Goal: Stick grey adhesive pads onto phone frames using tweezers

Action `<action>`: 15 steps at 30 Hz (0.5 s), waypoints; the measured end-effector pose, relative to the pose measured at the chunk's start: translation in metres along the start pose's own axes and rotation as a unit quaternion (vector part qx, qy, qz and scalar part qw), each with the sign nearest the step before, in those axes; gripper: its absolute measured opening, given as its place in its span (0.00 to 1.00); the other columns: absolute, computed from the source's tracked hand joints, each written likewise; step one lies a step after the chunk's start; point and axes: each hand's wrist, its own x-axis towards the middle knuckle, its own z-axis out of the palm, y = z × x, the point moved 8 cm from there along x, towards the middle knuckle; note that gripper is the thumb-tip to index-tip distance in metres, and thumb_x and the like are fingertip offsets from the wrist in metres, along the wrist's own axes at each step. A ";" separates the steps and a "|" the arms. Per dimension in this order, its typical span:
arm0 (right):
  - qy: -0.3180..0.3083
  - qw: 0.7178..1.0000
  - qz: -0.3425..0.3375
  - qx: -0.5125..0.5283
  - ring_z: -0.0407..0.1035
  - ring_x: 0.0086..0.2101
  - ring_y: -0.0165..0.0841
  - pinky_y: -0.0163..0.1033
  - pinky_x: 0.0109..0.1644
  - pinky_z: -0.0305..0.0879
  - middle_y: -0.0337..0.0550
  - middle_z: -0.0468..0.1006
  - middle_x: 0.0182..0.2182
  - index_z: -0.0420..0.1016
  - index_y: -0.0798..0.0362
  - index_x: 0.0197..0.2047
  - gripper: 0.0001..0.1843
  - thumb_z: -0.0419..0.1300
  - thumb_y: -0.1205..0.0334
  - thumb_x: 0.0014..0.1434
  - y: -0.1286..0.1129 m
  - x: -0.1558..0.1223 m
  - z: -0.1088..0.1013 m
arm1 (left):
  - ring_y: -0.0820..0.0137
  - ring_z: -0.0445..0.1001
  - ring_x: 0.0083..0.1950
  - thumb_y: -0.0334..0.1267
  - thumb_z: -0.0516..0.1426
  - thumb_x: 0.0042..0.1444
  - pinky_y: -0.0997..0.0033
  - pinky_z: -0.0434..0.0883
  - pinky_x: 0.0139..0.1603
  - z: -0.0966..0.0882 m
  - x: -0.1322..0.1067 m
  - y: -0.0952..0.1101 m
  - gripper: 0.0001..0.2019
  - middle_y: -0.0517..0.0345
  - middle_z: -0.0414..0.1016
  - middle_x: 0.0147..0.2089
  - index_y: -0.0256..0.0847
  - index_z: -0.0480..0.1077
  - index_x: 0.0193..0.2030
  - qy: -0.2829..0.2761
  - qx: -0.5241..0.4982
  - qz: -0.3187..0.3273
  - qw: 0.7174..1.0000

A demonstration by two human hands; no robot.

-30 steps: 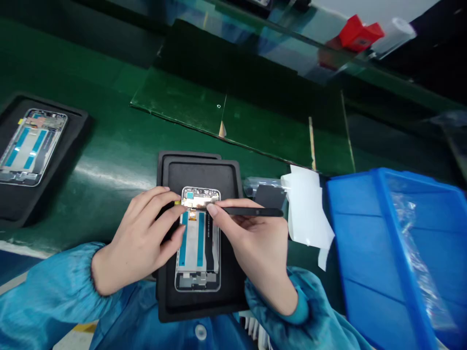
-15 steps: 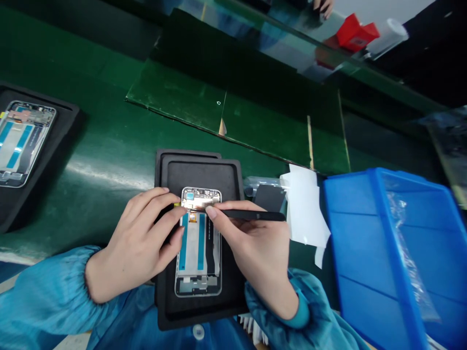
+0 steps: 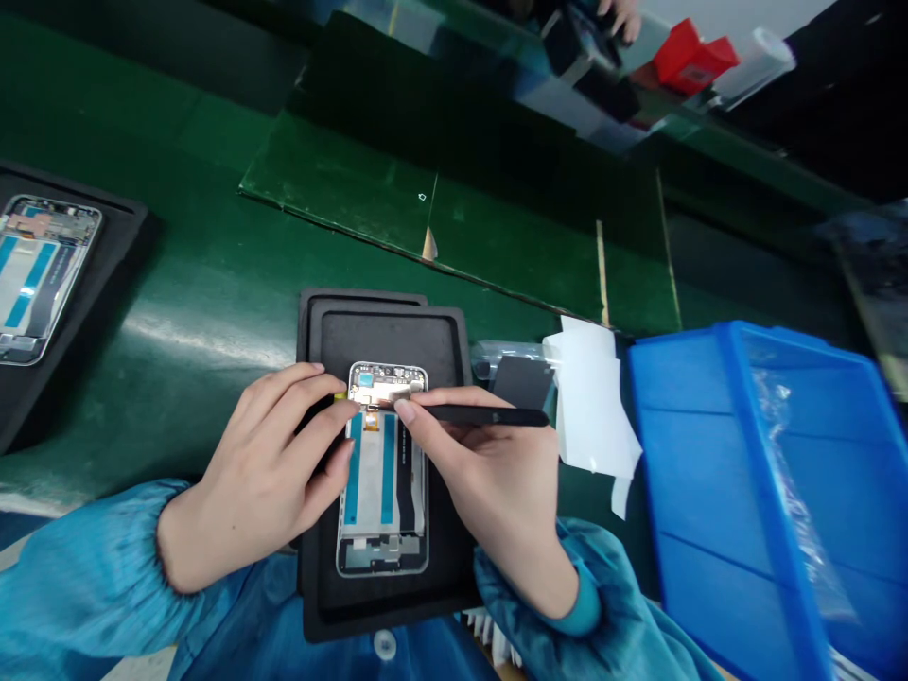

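Upper left of the frame, at the edge: a second phone frame (image 3: 43, 279) lying in a black rubber tray (image 3: 106, 227) on the green counter (image 3: 156, 255). Behind centre, a dark green mat sheet (image 3: 340, 189) lies flat. Right: a blue plastic bin (image 3: 709, 445) lined with clear plastic, white sheets (image 3: 588, 397) just beside it, and a clear bag (image 3: 521, 378) with a dark square inside. Top right: a red box (image 3: 691, 57) and a white roll (image 3: 756, 61). Another person's fingers (image 3: 617, 11) at the top edge, near a dark object (image 3: 582, 47).
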 end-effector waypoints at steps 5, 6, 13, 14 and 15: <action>-0.008 1.000 0.011 0.008 0.82 0.29 0.35 0.33 0.30 0.80 0.39 0.86 0.30 0.83 0.50 0.32 0.03 0.72 0.64 0.53 0.003 0.000 0.001 | 0.51 0.68 0.61 0.34 0.57 0.62 0.47 0.70 0.58 0.001 0.002 0.004 0.16 0.43 0.73 0.55 0.36 0.71 0.56 -0.033 0.044 0.009 0.998; -0.010 1.000 0.016 0.013 0.82 0.30 0.34 0.33 0.31 0.80 0.39 0.86 0.30 0.83 0.50 0.32 0.03 0.72 0.65 0.53 0.004 0.000 0.002 | 0.50 0.68 0.61 0.35 0.57 0.63 0.46 0.71 0.57 0.002 0.003 0.006 0.17 0.43 0.73 0.55 0.37 0.71 0.58 -0.042 0.059 0.013 0.997; -0.011 0.999 0.018 0.025 0.81 0.31 0.35 0.35 0.34 0.81 0.40 0.85 0.31 0.82 0.50 0.32 0.04 0.72 0.62 0.53 0.001 -0.001 -0.006 | 0.47 0.71 0.59 0.35 0.54 0.64 0.46 0.72 0.52 0.002 0.007 0.016 0.18 0.42 0.74 0.56 0.39 0.72 0.60 -0.092 0.173 0.050 0.979; 0.004 1.000 0.014 0.021 0.81 0.31 0.35 0.36 0.34 0.80 0.40 0.85 0.31 0.83 0.50 0.33 0.04 0.72 0.62 0.52 -0.001 -0.002 -0.014 | 0.47 0.71 0.58 0.34 0.54 0.64 0.46 0.72 0.52 0.002 0.008 0.019 0.18 0.42 0.74 0.56 0.38 0.72 0.60 -0.099 0.189 0.059 0.975; 0.029 0.999 0.009 0.014 0.80 0.31 0.35 0.37 0.33 0.80 0.40 0.85 0.31 0.83 0.50 0.33 0.05 0.73 0.62 0.52 -0.002 -0.004 -0.027 | 0.46 0.72 0.57 0.32 0.53 0.63 0.46 0.72 0.52 0.002 0.008 0.023 0.19 0.41 0.74 0.56 0.37 0.72 0.60 -0.102 0.204 0.072 0.971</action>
